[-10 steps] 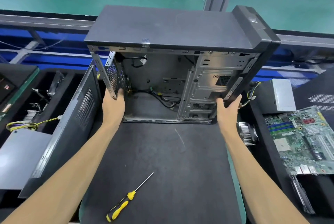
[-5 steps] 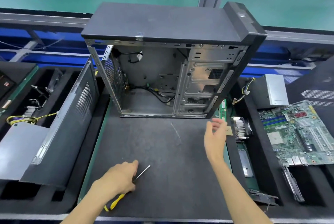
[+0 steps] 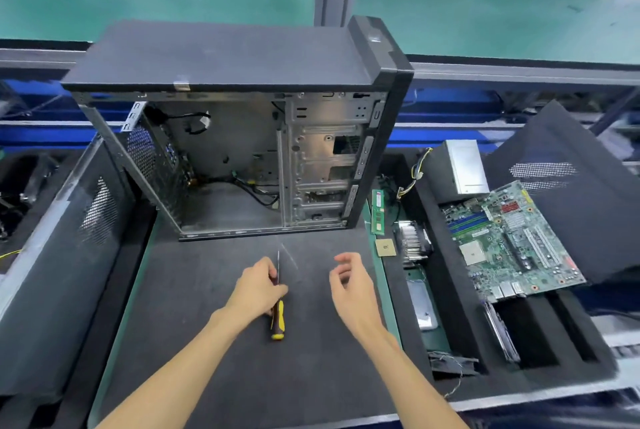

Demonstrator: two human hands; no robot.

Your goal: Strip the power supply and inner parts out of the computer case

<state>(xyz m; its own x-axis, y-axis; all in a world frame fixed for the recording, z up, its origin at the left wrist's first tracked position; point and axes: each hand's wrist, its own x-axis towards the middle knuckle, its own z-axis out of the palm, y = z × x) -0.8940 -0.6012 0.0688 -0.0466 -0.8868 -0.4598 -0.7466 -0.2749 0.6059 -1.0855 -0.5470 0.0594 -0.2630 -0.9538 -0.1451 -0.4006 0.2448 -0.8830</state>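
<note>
Standing upright at the back of the black mat point(image 3: 242, 359): one computer case point(image 3: 239, 123), open side toward the person, most of its contents already out

Inside the case: loose black cables point(image 3: 256, 193) along the floor and one more near the top left corner; bare metal drive cage point(image 3: 322, 172) on the right; no power supply visible within

Right of the mat, in the foam tray point(image 3: 460, 297): power supply point(image 3: 457, 169) with its bundle of wires, motherboard point(image 3: 509, 241), memory stick point(image 3: 378, 212), processor chip point(image 3: 385, 247), heatsink point(image 3: 414, 243)

Left of the mat: side panel point(image 3: 69, 255) leaning against the tray edge

Left hand point(image 3: 258, 290): fingers curled round the screwdriver point(image 3: 278, 304), gripping at the top of the yellow-and-black handle, shaft pointing at the case

Right hand point(image 3: 349, 286): holding nothing, fingers loosely bent and apart, hovering over the mat beside the left

Judged stage: near the end; the cables and any last fittings remain

Risks noted:
- the grip sits high on the handle, so the tool may slip or roll out when lifted
- the case stands tall and unsteadied; pushing on a screw inside could tip it backward off the mat
- tugging a cable before freeing its clip could tear the plug or jerk the case
- sharp metal edges round the opening could cut a reaching wrist
</note>
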